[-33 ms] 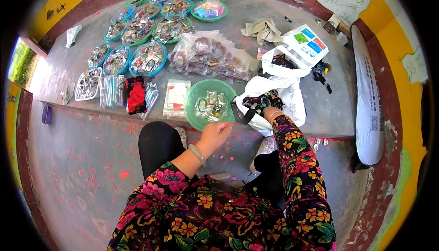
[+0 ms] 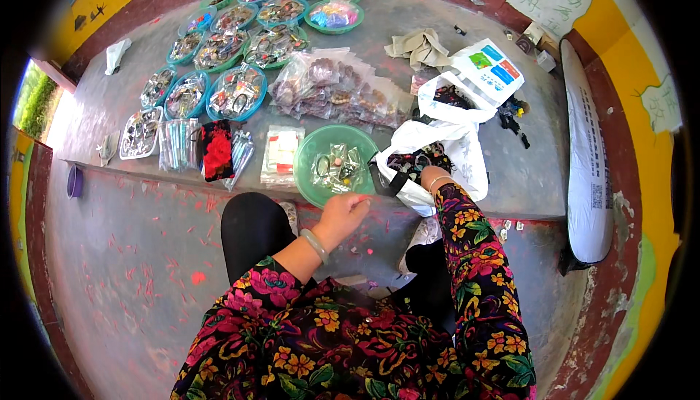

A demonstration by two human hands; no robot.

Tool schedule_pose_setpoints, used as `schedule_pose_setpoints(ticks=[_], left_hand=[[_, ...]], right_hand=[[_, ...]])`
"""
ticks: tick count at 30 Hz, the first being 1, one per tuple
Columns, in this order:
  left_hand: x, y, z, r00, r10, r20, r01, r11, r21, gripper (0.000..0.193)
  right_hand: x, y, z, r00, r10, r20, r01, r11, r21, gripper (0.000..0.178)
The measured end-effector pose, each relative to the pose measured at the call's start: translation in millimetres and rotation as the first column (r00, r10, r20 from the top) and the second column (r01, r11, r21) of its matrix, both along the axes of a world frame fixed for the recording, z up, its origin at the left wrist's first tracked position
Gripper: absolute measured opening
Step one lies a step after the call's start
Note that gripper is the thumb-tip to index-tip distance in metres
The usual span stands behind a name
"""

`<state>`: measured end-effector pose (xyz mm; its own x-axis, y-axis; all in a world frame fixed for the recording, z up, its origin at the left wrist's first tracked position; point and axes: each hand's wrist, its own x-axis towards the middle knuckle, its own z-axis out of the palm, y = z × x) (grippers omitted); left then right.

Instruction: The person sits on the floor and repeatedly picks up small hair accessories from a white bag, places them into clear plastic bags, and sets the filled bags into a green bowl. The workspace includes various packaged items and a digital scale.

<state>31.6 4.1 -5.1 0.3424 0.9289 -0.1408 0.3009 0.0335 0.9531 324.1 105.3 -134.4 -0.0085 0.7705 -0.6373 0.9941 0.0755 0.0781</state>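
My left hand (image 2: 344,214), with a pale bangle at the wrist, hovers just in front of a green plastic basin (image 2: 305,153). Its fingers are pressed together; a small red spot shows at their tips, and what they hold, if anything, I cannot make out. In the basin lie several small clear packets (image 2: 339,167) with beads and dark cords. My right hand (image 2: 433,175) reaches into the mouth of a white plastic bag (image 2: 472,153). Dark, mixed small pieces (image 2: 415,164) fill this bag, and my right fingers are hidden among them.
Bowls of packed trinkets (image 2: 237,92) stand at the back left. Beside them lie a heap of bagged bead bracelets (image 2: 343,94), a red-black pouch (image 2: 216,150) and flat packets (image 2: 281,153). A second white bag (image 2: 485,72) and a long white sack (image 2: 587,156) are on the right.
My right hand shifts very slightly within the bag, and the dark pieces by its fingers look a little different. My left hand stays in place.
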Motion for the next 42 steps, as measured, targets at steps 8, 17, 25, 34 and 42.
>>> schedule_pose_setpoints(ticks=[8,17,25,34,42], left_hand=[[-4,1,-5,0.999,-0.005,-0.049,0.004,1.000,-0.018,0.028],[-9,0,2,0.998,-0.016,-0.066,0.017,1.000,0.017,0.026],[-12,2,-6,0.998,-0.013,-0.069,0.016,0.999,0.048,0.025],[-14,11,-39,0.977,0.073,0.200,-0.012,0.956,-0.292,0.025],[-12,12,-53,0.982,0.050,0.183,-0.010,0.977,-0.214,0.021]], right_hand=[[21,6,85,0.731,-0.399,-0.554,0.440,0.896,-0.064,0.018],[24,-12,147,0.209,-0.491,-0.845,0.582,0.757,-0.296,0.019],[-21,-40,185,-0.102,-0.403,-0.910,0.473,0.785,-0.400,0.024],[-95,-74,197,-0.062,-0.297,-0.953,0.296,0.906,-0.302,0.027],[-110,-78,183,0.139,-0.162,-0.977,0.297,0.948,-0.115,0.014]])
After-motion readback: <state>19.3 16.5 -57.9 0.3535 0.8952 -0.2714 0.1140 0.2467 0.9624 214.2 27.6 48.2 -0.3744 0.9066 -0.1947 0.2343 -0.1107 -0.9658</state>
